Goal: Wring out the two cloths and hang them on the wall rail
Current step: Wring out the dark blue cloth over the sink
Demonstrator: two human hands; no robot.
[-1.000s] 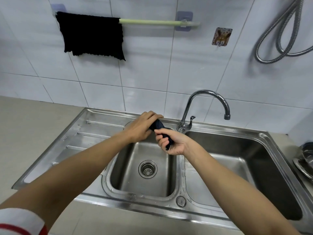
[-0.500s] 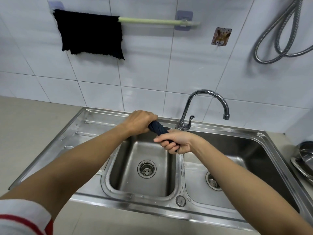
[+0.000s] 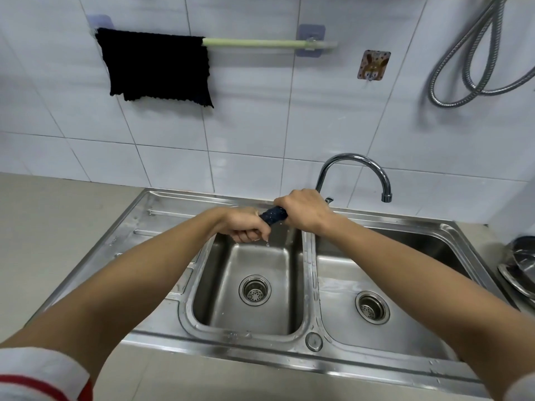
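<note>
No readable text, labels, brands or numbers anywhere in view. Only graphic: the wall hook (image 3: 373, 65) has a cartoon animal print, no lettering that can be made out. Sink (image 3: 162, 204) steel shows no legible stamp or logo.

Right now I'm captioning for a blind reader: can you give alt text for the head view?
Two hands, left hand and right hand, twist a rolled dark cloth above the left basin of a steel double sink. On the tiled wall behind, a second dark cloth hangs on a pale green rail.
</note>
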